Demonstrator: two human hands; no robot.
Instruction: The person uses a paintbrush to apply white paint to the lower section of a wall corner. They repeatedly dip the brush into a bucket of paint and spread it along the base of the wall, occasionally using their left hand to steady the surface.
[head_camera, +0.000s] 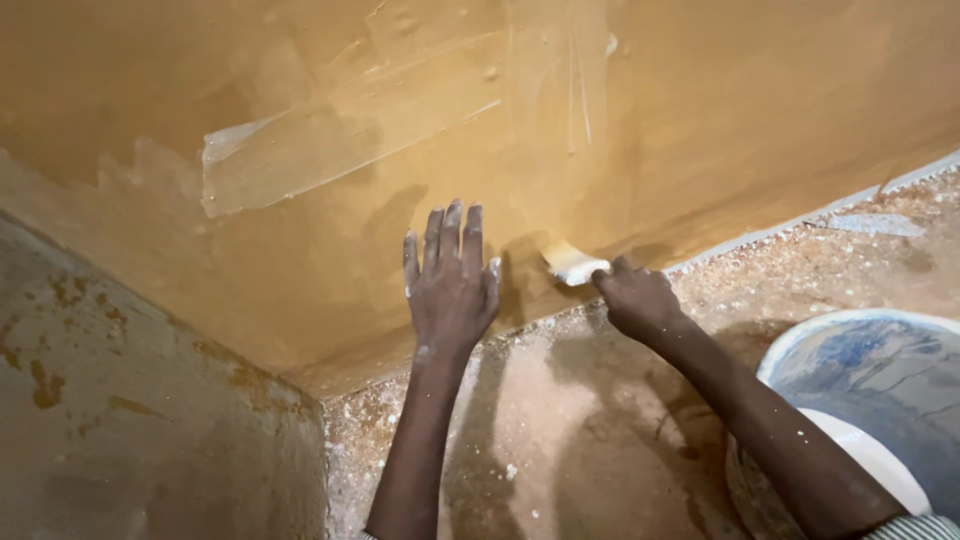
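Note:
My left hand (450, 285) lies flat on the ochre wall (300, 100) low down, fingers spread upward and flecked with white putty. It holds nothing. To its right, my right hand (635, 298) is closed on a small putty knife (573, 264), whose blade is coated in pale putty and pressed against the wall just above the floor line. Smoothed, paler putty streaks (330, 150) run across the wall above both hands.
A speckled terrazzo floor (560, 440) meets the wall below my hands. A round bucket (880, 390) with a bluish-grey inside stands at the lower right by my right forearm. A grey, rust-stained wall (130, 420) forms the corner at the left.

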